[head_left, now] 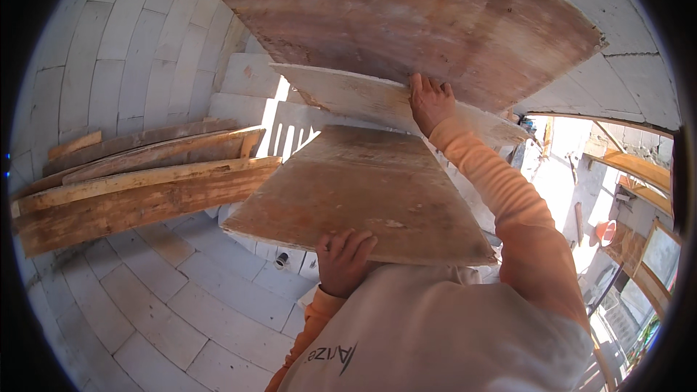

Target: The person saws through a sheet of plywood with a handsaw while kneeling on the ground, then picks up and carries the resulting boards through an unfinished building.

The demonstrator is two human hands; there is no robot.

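A brown-stained plywood panel lies across in front of my body, its near edge close to my waist. My left hand is closed over that near edge, fingers on the upper face and thumb hidden. Beyond it, a narrower pale board runs crosswise under a large reddish-brown plywood panel. My outstretched right hand curls its fingers where the pale board meets the large panel; it grips the edge there, though which board lies inside the fingers is partly hidden.
Several long wooden planks are stacked at the left beside a white block wall. Pale blocks cover the lower left. At the right is a bright opening with wooden framing and an orange bucket.
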